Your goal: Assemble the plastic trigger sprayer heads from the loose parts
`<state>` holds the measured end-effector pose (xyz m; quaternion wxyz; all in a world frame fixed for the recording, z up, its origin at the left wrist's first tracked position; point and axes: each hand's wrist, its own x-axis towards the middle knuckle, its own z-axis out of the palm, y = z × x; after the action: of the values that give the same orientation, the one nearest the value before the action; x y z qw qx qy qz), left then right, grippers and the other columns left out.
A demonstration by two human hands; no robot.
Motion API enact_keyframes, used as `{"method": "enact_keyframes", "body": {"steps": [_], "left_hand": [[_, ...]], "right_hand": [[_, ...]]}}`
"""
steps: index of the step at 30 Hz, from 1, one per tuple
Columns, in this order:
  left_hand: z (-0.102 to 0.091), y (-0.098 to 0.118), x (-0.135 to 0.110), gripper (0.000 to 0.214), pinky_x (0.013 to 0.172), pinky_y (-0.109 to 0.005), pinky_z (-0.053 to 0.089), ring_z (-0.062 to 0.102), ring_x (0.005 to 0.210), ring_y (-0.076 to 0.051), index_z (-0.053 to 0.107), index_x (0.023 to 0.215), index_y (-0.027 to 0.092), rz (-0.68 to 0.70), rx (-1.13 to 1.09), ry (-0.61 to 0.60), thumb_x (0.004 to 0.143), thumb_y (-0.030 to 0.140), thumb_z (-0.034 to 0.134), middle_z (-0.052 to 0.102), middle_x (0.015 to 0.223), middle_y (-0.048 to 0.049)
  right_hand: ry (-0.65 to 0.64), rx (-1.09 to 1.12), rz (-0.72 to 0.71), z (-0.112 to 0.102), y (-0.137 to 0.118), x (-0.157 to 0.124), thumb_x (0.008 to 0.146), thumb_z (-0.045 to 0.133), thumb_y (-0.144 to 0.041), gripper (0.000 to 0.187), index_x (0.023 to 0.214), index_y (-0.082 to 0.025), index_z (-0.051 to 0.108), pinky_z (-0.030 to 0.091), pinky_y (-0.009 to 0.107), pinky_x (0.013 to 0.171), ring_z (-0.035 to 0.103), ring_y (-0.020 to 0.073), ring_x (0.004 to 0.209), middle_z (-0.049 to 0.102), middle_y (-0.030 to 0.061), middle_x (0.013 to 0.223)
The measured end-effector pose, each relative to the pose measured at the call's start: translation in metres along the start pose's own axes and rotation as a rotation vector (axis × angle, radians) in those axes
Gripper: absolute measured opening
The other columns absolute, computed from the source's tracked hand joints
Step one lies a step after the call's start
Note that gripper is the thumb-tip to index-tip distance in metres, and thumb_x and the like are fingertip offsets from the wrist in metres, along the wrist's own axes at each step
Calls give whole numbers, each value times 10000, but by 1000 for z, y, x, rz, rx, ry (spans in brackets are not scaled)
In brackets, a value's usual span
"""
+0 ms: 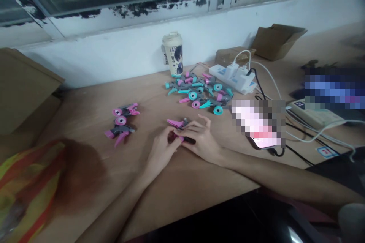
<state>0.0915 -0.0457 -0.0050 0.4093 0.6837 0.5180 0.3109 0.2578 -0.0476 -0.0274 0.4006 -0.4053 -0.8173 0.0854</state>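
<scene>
Both my hands meet at the middle of the wooden table [94, 95], closed on one small toy part [178, 124] with a pink fin and grey body. My left hand [162, 150] pinches its near end. My right hand [199, 138] curls over its right side, fingers bent around it. A small group of finished pink and grey pieces [122, 121] lies to the left of my hands. A larger heap of pink and teal pieces [199, 91] lies beyond my hands.
A cream cup [172, 54] stands by the white wall. A white power strip [232, 76] with chargers and cables sits at the right. Cardboard boxes [276, 40] stand at the back right and far left. A red and yellow mesh bag [25, 186] lies at the near left.
</scene>
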Motion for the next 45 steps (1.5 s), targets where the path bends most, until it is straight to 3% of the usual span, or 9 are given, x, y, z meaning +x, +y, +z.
{"method": "enact_keyframes", "body": {"steps": [8, 13, 18, 24, 32, 36, 39, 43, 45], "left_hand": [[0, 2, -2, 260, 532, -229, 518, 618, 836, -189, 564, 985, 200, 0, -50, 37, 771, 346, 581, 631, 951, -54], [2, 8, -7, 137, 696, -290, 484, 607, 801, -175, 583, 860, 202, 86, 283, 230, 748, 275, 610, 632, 898, -33], [6, 13, -10, 144, 641, -271, 440, 589, 737, -166, 595, 823, 199, 55, 474, 346, 723, 299, 626, 619, 853, -22], [6, 18, -13, 100, 605, -249, 400, 583, 705, -157, 621, 744, 204, 48, 510, 263, 770, 283, 566, 639, 796, -10], [10, 23, -14, 127, 605, -254, 371, 568, 710, -168, 622, 684, 200, 103, 633, 290, 777, 258, 559, 626, 754, -14], [-3, 16, -9, 150, 653, -282, 379, 559, 738, -192, 613, 667, 197, 118, 612, 333, 779, 281, 559, 626, 739, -29], [-20, 7, -1, 168, 678, -291, 401, 563, 721, -192, 626, 694, 197, 78, 478, 387, 775, 332, 568, 638, 740, -28], [-29, 8, 3, 196, 685, -271, 463, 577, 740, -175, 640, 744, 174, -8, 1, 217, 770, 353, 563, 641, 784, -30], [-25, 14, 2, 212, 663, -253, 477, 566, 744, -164, 639, 747, 166, -9, -113, 100, 780, 356, 550, 627, 799, -30]], "right_hand": [[-2, -41, 47, -4, 3, 2, 802, 632, -292, 283, 1083, -325, 626, 108, 441, 1045, 589, 168, 958, 708, -27, 945], [-9, -34, 41, -4, 5, 2, 786, 642, -254, 289, 1066, -327, 632, 97, 440, 1044, 585, 168, 961, 705, -38, 933], [-11, -94, 26, -1, 2, 0, 780, 635, -224, 307, 1073, -316, 627, 103, 438, 1043, 580, 157, 952, 699, -42, 928], [13, -135, 13, -2, -2, -1, 781, 627, -218, 248, 1021, -280, 643, 115, 445, 1044, 576, 170, 936, 700, -29, 899], [15, -131, 32, 1, -3, -2, 805, 596, -231, 157, 956, -227, 637, 142, 435, 1043, 571, 188, 948, 695, 9, 919], [3, -148, 75, -4, 3, 0, 787, 637, -273, 174, 959, -244, 635, 185, 445, 1018, 574, 202, 949, 695, 5, 922], [65, -137, 135, -10, 12, 3, 760, 673, -335, 181, 912, -243, 640, 209, 468, 1008, 586, 220, 961, 696, 10, 912], [119, -14, 142, -14, 16, 7, 747, 688, -351, 228, 941, -246, 632, 290, 451, 1002, 588, 219, 1032, 701, 8, 952], [110, 81, 121, -14, 14, 7, 752, 682, -347, 235, 962, -257, 627, 352, 430, 980, 612, 201, 1003, 702, -2, 971]]}}
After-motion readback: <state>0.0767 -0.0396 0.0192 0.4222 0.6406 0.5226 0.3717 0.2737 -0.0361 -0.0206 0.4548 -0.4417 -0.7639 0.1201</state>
